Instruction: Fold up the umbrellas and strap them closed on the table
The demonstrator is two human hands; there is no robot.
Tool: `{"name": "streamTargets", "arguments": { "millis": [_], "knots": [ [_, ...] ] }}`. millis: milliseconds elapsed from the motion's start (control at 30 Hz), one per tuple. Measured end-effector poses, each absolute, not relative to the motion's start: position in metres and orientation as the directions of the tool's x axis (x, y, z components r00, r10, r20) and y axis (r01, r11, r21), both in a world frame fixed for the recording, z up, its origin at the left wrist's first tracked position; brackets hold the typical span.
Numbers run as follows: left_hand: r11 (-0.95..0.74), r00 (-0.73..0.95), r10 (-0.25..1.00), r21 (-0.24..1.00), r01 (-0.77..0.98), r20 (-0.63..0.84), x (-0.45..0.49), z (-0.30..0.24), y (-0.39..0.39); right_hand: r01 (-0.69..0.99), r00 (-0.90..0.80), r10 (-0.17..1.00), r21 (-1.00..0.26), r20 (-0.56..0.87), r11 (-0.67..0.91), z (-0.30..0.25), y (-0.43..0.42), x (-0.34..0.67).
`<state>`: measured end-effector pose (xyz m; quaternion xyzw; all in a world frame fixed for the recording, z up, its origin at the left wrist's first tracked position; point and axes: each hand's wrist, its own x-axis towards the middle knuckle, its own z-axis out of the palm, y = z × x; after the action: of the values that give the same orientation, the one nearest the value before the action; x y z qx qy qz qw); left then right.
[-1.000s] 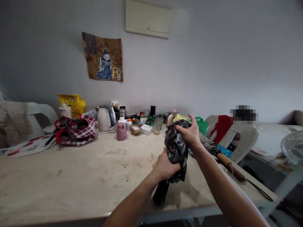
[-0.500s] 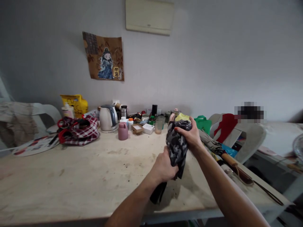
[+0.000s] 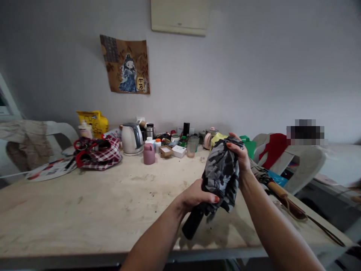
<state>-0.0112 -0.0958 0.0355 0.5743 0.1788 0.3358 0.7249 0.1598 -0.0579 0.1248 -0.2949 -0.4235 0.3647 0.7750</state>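
Fingers of the left hand (image 3: 197,195) curl shut around the lower end of a folded camouflage umbrella (image 3: 222,175), thumb across the front, just above its black handle (image 3: 193,224). Fingers of the right hand (image 3: 239,156) close over the top of the bunched cloth, wrist bent and palm turned left. The umbrella is held tilted over the near right part of the table (image 3: 98,203), handle end low; whether it touches the tabletop I cannot tell. Both forearms reach in from below, the right one higher. A kettle (image 3: 131,138) and a pink bottle (image 3: 148,154) stand well apart, towards the wall. A wooden-handled umbrella (image 3: 278,190) lies beside the right forearm.
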Motion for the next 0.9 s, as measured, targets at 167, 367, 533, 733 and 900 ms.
{"name": "streamTargets", "arguments": {
  "millis": [167, 367, 533, 733, 900],
  "knots": [
    [-0.037, 0.579, 0.800, 0.977, -0.210, 0.155, -0.004, 0.033, -0.097, -0.028, 0.467, 0.752, -0.842, 0.465, 0.539, 0.123, -0.055, 0.152],
    [-0.252, 0.304, 0.928, 0.965, 0.077, 0.218, 0.005, 0.024, -0.096, 0.018, 0.495, 0.759, -0.879, 0.423, 0.477, 0.104, -0.049, 0.131],
    [-0.257, 0.245, 0.940, 0.965, 0.054, 0.237, 0.000, 0.018, -0.093, -0.196, 0.446, 0.852, -0.899, 0.274, 0.392, 0.102, -0.046, 0.131],
    [-0.063, 0.615, 0.746, 0.946, -0.317, 0.256, -0.012, 0.038, -0.098, -0.322, 0.217, 0.936, -0.885, 0.276, 0.336, 0.107, -0.069, 0.130],
    [0.325, 0.831, 0.532, 0.869, -0.374, 0.159, -0.007, 0.031, -0.098, -0.358, 0.112, 0.925, -0.854, 0.362, 0.378, 0.109, -0.083, 0.125]
  ]
}}
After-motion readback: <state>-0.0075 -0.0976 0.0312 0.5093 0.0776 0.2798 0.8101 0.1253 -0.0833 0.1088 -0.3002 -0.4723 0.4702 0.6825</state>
